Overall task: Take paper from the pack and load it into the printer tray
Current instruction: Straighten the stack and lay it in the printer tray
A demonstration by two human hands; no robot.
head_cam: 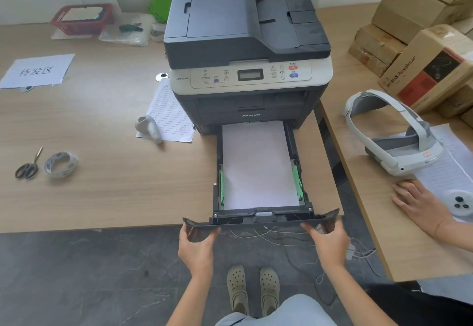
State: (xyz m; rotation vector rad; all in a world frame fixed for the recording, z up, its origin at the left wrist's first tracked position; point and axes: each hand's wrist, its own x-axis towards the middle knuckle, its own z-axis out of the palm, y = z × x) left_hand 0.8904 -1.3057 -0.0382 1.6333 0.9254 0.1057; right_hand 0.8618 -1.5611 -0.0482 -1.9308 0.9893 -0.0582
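Observation:
A dark grey printer point(245, 44) stands on the wooden desk point(115, 172). Its paper tray point(258, 219) is pulled far out over the desk's front edge. A stack of white paper point(257, 167) lies flat inside the tray between green side guides. My left hand point(197, 243) grips the left end of the tray's front panel. My right hand point(327, 241) grips the right end. No paper pack is in view.
Scissors point(28, 165) and a tape roll point(60, 164) lie left on the desk, with a white controller point(149, 127) on a printed form. On the right table sit a white headset point(394, 131), cardboard boxes point(422, 39) and another person's hand point(419, 204). Cables lie on the floor.

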